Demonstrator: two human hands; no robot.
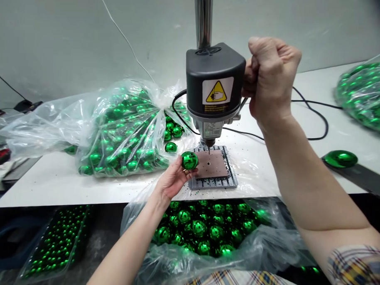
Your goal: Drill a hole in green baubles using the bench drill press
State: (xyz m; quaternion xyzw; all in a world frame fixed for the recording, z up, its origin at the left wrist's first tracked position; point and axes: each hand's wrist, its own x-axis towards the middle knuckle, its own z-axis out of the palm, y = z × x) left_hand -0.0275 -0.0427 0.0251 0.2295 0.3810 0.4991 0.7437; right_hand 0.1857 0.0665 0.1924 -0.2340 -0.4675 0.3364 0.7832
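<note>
Glossy green ball (189,160) is pinched in the left hand (173,180) at frame centre, near the bit (209,151) of the drill press (215,83); whether it is drilled cannot be told. The right hand (271,74), upper right, is a tight fist, its hold hidden. Counted: one held ball, one drill press, four plastic-wrapped batches (124,134) whose balls are too many to number; which are finished does not show.
</note>
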